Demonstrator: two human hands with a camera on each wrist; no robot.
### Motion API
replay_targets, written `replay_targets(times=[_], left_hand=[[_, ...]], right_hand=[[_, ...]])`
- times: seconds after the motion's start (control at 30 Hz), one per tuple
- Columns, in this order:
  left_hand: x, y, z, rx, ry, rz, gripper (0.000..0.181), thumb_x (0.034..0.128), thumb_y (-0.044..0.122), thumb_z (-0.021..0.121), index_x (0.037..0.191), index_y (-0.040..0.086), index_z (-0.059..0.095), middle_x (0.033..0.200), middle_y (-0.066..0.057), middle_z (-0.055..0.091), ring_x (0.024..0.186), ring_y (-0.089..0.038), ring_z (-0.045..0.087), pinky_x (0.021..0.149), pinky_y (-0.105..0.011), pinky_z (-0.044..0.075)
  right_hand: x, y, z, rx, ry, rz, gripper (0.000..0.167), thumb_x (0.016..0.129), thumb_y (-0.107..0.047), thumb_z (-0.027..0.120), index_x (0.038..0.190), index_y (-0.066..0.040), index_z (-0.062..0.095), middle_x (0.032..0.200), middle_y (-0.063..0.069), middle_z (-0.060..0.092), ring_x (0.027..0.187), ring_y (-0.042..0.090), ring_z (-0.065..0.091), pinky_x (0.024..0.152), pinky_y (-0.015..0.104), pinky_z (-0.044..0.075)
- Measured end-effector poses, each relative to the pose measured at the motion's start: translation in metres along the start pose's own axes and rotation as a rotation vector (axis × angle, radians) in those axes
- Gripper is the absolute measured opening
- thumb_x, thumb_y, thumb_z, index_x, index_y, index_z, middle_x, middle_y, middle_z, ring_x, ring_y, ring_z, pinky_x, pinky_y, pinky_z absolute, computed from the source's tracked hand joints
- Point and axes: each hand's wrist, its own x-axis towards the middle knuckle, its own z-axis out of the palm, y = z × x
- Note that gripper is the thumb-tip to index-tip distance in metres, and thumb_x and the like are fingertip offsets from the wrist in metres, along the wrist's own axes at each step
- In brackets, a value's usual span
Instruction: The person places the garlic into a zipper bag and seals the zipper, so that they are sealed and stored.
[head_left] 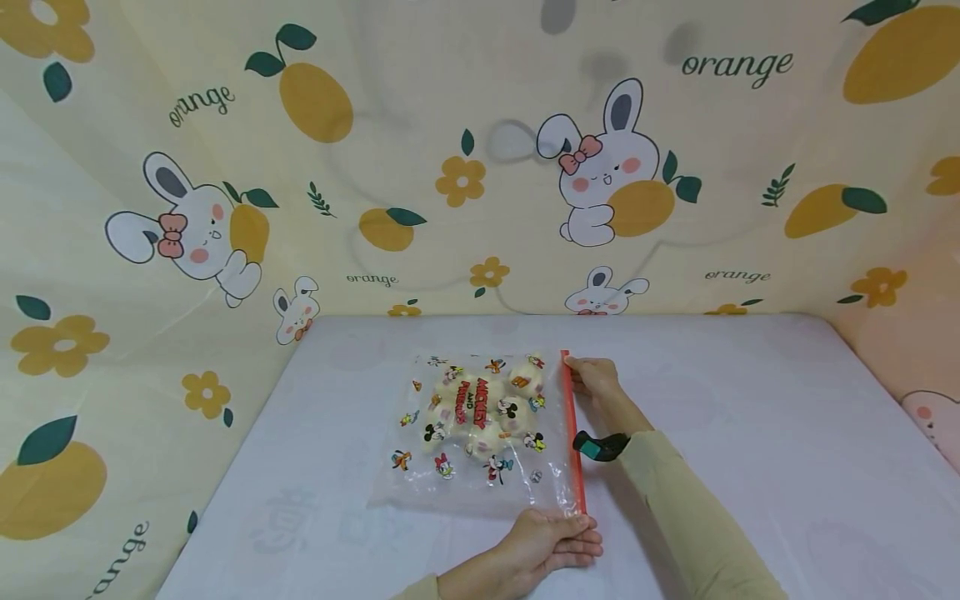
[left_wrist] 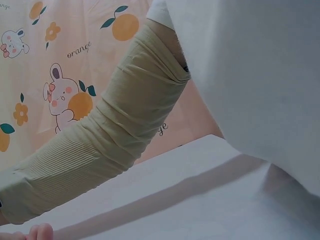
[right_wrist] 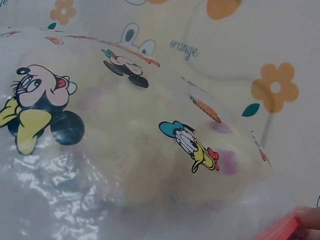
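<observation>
A clear zip-top bag (head_left: 468, 492) printed with cartoon characters lies flat on the table, its red zip edge (head_left: 572, 417) toward the right. Several round, pale yellowish pieces (head_left: 486, 437) with pinkish-purple patches show through the plastic. My right hand (head_left: 596, 379) pinches the far end of the red edge. At the near end, my left hand (head_left: 551, 542) grips the corner between thumb and fingers. The right wrist view has the bulging bag (right_wrist: 140, 160) up close, with a fingertip (right_wrist: 309, 220) at the red strip. Only a few fingertips (left_wrist: 40, 233) enter the left wrist view.
A white-covered table (head_left: 300, 467) holds the bag. Behind it and along the sides hangs a cream cloth (head_left: 420, 100) with rabbits and oranges. A black wrist strap (head_left: 603, 447) sits beside the red edge. The right forearm's beige sleeve (head_left: 690, 517) crosses the table's right part.
</observation>
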Motion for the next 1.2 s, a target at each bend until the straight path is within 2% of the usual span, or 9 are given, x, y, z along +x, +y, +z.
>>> replay_targets(times=[0.13,0.33,0.5,0.73,0.93,1.2], left_hand=[[0.0,0.0,0.0,-0.004,0.008,-0.012,0.027,0.0928,0.019,0.062,0.108,-0.003,0.068,0.09,-0.004,0.076,0.08,-0.008,0.071,0.086,-0.031,0.061],[-0.001,0.001,0.0,-0.005,-0.001,-0.017,0.028,0.0929,0.019,0.062,0.109,-0.003,0.068,0.091,-0.005,0.076,0.08,-0.009,0.071,0.087,-0.031,0.061],[0.0,0.002,-0.001,0.005,-0.015,-0.017,0.028,0.0934,0.02,0.062,0.11,-0.003,0.068,0.091,-0.004,0.076,0.081,-0.008,0.071,0.087,-0.03,0.061],[0.001,0.0,-0.001,0.005,-0.01,-0.011,0.029,0.0931,0.02,0.062,0.11,-0.003,0.068,0.092,-0.005,0.076,0.08,-0.008,0.071,0.087,-0.03,0.061],[0.003,-0.002,0.0,0.006,-0.022,0.013,0.031,0.0934,0.019,0.062,0.111,-0.006,0.066,0.093,-0.006,0.076,0.081,-0.009,0.071,0.088,-0.032,0.061],[0.007,0.002,0.002,-0.012,0.016,0.015,0.029,0.0939,0.018,0.06,0.11,-0.004,0.067,0.084,0.0,0.074,0.081,-0.009,0.071,0.086,-0.029,0.061]], right_hand=[[0.0,-0.001,0.001,-0.005,0.02,0.017,0.042,0.097,-0.027,0.057,0.128,0.001,0.058,0.089,-0.002,0.06,0.078,0.008,0.055,0.061,0.011,0.05],[0.001,-0.002,0.001,0.018,0.033,0.034,0.043,0.096,-0.028,0.059,0.128,0.001,0.058,0.082,-0.004,0.059,0.072,0.006,0.055,0.059,0.011,0.05],[0.001,-0.004,0.001,0.008,0.024,0.039,0.043,0.096,-0.029,0.058,0.129,-0.001,0.058,0.09,-0.002,0.06,0.077,0.008,0.056,0.061,0.011,0.05],[0.0,-0.005,0.002,0.012,0.03,-0.005,0.044,0.096,-0.024,0.059,0.129,0.004,0.056,0.097,0.003,0.063,0.075,0.006,0.057,0.062,0.012,0.05],[-0.001,-0.003,0.001,-0.025,0.034,-0.015,0.045,0.097,-0.029,0.058,0.129,0.001,0.058,0.105,0.005,0.063,0.081,0.008,0.057,0.064,0.012,0.049],[-0.01,0.003,-0.003,-0.091,-0.034,-0.016,0.047,0.097,-0.032,0.057,0.127,0.004,0.057,0.092,0.0,0.066,0.077,0.007,0.059,0.064,0.012,0.05]])
